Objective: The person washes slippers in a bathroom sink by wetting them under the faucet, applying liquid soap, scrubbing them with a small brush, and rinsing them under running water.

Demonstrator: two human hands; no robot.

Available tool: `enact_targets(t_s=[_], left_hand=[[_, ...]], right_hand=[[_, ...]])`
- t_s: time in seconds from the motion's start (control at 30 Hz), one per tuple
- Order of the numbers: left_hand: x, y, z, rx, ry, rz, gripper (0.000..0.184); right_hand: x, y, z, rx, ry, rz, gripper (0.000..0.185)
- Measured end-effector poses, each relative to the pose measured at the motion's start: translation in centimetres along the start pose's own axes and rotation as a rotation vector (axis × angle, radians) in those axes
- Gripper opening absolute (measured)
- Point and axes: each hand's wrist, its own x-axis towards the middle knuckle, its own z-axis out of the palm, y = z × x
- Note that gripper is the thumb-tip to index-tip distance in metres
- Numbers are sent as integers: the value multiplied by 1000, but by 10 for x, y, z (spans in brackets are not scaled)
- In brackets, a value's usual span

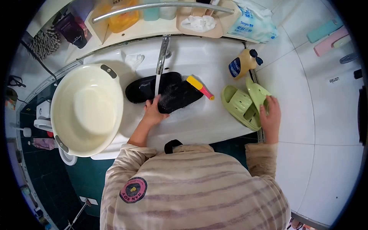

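Observation:
Two black slippers (184, 94) lie partly overlapping in the white sink (214, 128), under water running from the chrome faucet (163, 55). My left hand (152, 114) grips the near edge of one, its fingers partly hidden by splashing water. A brush with a yellow head and a pink-red handle (200, 87) rests against the right end of the black slippers. On the sink's right rim sit two light green slippers (238, 102), one tilted against the other. My right hand (271, 117) is closed on the outer edge of the tilted one.
A large cream basin (56, 103) stands at the sink's left. A yellowish bottle with a dark cap (243, 63) is on the back right rim. Above runs a shelf with a metal rail (161, 5), holding bottles and a wipes pack (255, 25). White tiles (295, 103) line the right.

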Motion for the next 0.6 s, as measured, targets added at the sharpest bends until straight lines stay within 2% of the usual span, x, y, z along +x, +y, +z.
enact_targets(t_s=[0.17,0.23,0.3,0.37,0.4,0.47,0.5,0.57,0.6], left_hand=[[1,-8,4,-139,-4,39,106],[4,-9,4,-149,9,72,106],[-1,-1,-1,-179,-4,54,104],[2,-8,3,-158,22,83,104],[3,-11,6,-145,48,113,104],[4,-13,8,-142,49,120,107],[5,-15,7,-143,43,126,110],[15,-26,15,-157,54,120,112],[19,-32,21,-180,47,116,115]], right_hand=[[-8,-27,-14,-89,145,-69,38],[-10,-63,-33,153,259,-72,35],[-18,-94,-3,605,31,-43,36],[1,-121,63,498,-137,-240,39],[14,-120,115,335,-99,-324,45],[29,-122,182,-52,-61,-318,56],[34,-118,206,-43,-55,-322,56],[43,-116,237,81,-452,-24,60],[40,-118,247,84,-455,-27,60]])
